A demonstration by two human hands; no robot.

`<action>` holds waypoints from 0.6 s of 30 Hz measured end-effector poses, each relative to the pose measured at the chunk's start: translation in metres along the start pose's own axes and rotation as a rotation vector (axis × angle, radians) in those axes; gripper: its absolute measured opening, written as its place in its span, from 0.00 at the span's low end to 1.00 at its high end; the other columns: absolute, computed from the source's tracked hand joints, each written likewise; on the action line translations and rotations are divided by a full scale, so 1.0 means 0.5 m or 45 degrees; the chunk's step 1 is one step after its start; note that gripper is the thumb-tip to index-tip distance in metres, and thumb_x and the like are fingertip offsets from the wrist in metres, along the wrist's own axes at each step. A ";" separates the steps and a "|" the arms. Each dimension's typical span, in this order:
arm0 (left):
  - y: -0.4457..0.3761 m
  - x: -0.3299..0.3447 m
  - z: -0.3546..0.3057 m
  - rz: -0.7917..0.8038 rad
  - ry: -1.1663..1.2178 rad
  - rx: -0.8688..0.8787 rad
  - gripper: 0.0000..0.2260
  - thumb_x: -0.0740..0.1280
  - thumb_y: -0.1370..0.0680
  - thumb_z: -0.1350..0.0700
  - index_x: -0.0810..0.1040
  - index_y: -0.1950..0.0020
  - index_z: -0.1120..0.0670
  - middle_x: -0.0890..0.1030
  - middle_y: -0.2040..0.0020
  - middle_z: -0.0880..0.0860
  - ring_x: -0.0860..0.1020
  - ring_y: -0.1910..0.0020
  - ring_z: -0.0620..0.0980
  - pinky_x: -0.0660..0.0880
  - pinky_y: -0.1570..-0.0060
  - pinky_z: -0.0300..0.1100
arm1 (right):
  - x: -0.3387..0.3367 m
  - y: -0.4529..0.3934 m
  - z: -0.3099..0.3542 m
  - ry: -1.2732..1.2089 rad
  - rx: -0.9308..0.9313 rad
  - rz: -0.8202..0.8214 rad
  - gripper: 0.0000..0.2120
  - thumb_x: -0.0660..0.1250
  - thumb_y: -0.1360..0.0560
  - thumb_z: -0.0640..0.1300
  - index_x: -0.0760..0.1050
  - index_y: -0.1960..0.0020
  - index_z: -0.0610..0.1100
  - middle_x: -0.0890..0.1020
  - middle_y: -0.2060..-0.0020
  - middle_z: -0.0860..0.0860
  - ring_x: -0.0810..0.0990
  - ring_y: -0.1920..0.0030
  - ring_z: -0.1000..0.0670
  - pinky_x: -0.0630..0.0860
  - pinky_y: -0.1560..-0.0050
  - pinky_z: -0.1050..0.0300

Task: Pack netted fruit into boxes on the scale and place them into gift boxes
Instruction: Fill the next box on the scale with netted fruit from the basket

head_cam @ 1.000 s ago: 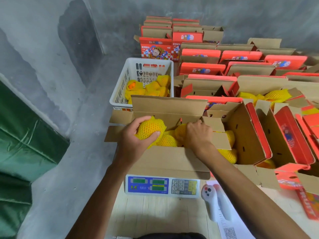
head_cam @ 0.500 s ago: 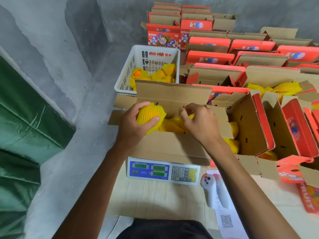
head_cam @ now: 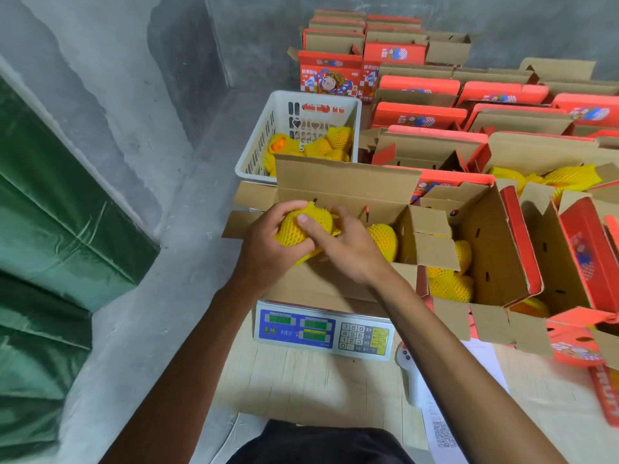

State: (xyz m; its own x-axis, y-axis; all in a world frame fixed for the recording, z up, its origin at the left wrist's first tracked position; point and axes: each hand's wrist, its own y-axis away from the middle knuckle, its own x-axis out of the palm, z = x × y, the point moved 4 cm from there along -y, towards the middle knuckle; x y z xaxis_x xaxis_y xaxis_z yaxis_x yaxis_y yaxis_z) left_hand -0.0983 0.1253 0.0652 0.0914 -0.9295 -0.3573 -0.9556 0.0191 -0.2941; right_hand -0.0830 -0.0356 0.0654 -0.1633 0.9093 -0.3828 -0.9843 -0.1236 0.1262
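An open cardboard box (head_cam: 348, 185) stands on the blue-faced scale (head_cam: 323, 331). Over its left half I hold one yellow netted fruit (head_cam: 296, 229) with both hands. My left hand (head_cam: 268, 242) grips it from the left and below. My right hand (head_cam: 348, 246) has its thumb and fingers curled round it from the right. More netted fruit (head_cam: 383, 237) lies inside the box, partly hidden by my right hand. A red gift box (head_cam: 485, 249) to the right stands open with netted fruit (head_cam: 450, 284) in it.
A white plastic basket (head_cam: 258, 145) with netted fruit stands behind the scale box. Rows of open red gift boxes (head_cam: 422, 115) fill the back and right. A white handheld device (head_cam: 410, 373) and a paper sheet lie on the wooden table (head_cam: 301, 383). Green tarpaulin (head_cam: 50, 229) is at left.
My right hand left the fruit in the box and moved left onto the netted fruit in my left hand. That fruit stayed raised over the box's left half.
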 end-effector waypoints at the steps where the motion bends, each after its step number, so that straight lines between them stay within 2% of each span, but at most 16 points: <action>1: -0.001 0.003 -0.002 0.020 0.017 0.012 0.27 0.75 0.31 0.50 0.78 0.32 0.49 0.83 0.40 0.47 0.82 0.40 0.50 0.80 0.43 0.57 | 0.001 -0.005 -0.001 -0.153 0.048 0.038 0.34 0.71 0.31 0.71 0.73 0.35 0.50 0.85 0.49 0.50 0.86 0.49 0.48 0.83 0.47 0.44; 3: -0.007 0.011 -0.005 0.069 0.045 0.022 0.29 0.77 0.31 0.49 0.77 0.31 0.48 0.82 0.37 0.47 0.80 0.37 0.50 0.79 0.39 0.57 | -0.004 -0.017 -0.005 -0.421 0.147 0.078 0.25 0.77 0.30 0.58 0.77 0.39 0.46 0.87 0.51 0.48 0.87 0.50 0.49 0.85 0.49 0.44; 5: -0.015 0.015 -0.004 0.085 0.058 0.000 0.30 0.78 0.30 0.48 0.76 0.29 0.48 0.79 0.32 0.45 0.77 0.32 0.47 0.76 0.33 0.55 | -0.024 -0.033 -0.012 -0.504 0.222 0.020 0.17 0.78 0.29 0.51 0.80 0.46 0.45 0.87 0.53 0.47 0.87 0.53 0.49 0.86 0.52 0.46; 7: -0.022 0.008 0.004 0.047 0.056 -0.023 0.27 0.76 0.27 0.48 0.76 0.29 0.49 0.76 0.28 0.46 0.73 0.28 0.43 0.72 0.28 0.52 | -0.050 -0.050 -0.030 -0.552 0.314 -0.096 0.18 0.78 0.30 0.54 0.81 0.48 0.43 0.86 0.50 0.45 0.87 0.50 0.48 0.86 0.54 0.45; 10: -0.015 -0.012 0.022 -0.066 0.045 -0.039 0.18 0.72 0.22 0.54 0.77 0.32 0.50 0.77 0.29 0.48 0.74 0.29 0.44 0.71 0.27 0.51 | -0.077 -0.075 -0.063 -0.667 0.385 -0.191 0.22 0.78 0.30 0.59 0.79 0.49 0.43 0.85 0.47 0.47 0.86 0.48 0.48 0.85 0.50 0.44; 12: -0.008 -0.024 0.030 -0.123 0.021 -0.052 0.16 0.71 0.21 0.54 0.78 0.33 0.51 0.78 0.31 0.48 0.75 0.30 0.44 0.72 0.28 0.49 | -0.093 -0.089 -0.081 -0.524 0.366 -0.254 0.23 0.75 0.27 0.62 0.80 0.48 0.43 0.85 0.45 0.48 0.84 0.45 0.47 0.82 0.42 0.43; 14: -0.003 -0.030 0.031 -0.139 -0.002 -0.063 0.16 0.71 0.21 0.54 0.78 0.34 0.51 0.79 0.33 0.48 0.76 0.31 0.44 0.72 0.28 0.47 | -0.108 -0.099 -0.091 -0.235 0.356 -0.285 0.21 0.68 0.23 0.63 0.79 0.45 0.45 0.84 0.44 0.46 0.82 0.43 0.44 0.78 0.36 0.43; 18: -0.001 -0.035 0.028 -0.159 -0.013 -0.064 0.16 0.71 0.21 0.58 0.78 0.33 0.53 0.79 0.34 0.48 0.77 0.32 0.44 0.72 0.28 0.46 | -0.126 -0.095 -0.091 0.418 0.246 -0.303 0.25 0.58 0.17 0.59 0.77 0.58 0.39 0.83 0.51 0.35 0.80 0.46 0.35 0.75 0.46 0.48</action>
State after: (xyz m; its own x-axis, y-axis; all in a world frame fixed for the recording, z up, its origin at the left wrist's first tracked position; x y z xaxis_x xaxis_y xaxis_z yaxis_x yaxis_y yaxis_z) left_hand -0.0955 0.1469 0.0592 0.2135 -0.9196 -0.3298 -0.9493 -0.1155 -0.2924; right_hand -0.0289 -0.1052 0.0419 0.0229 0.7254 -0.6879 -0.9715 0.1786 0.1559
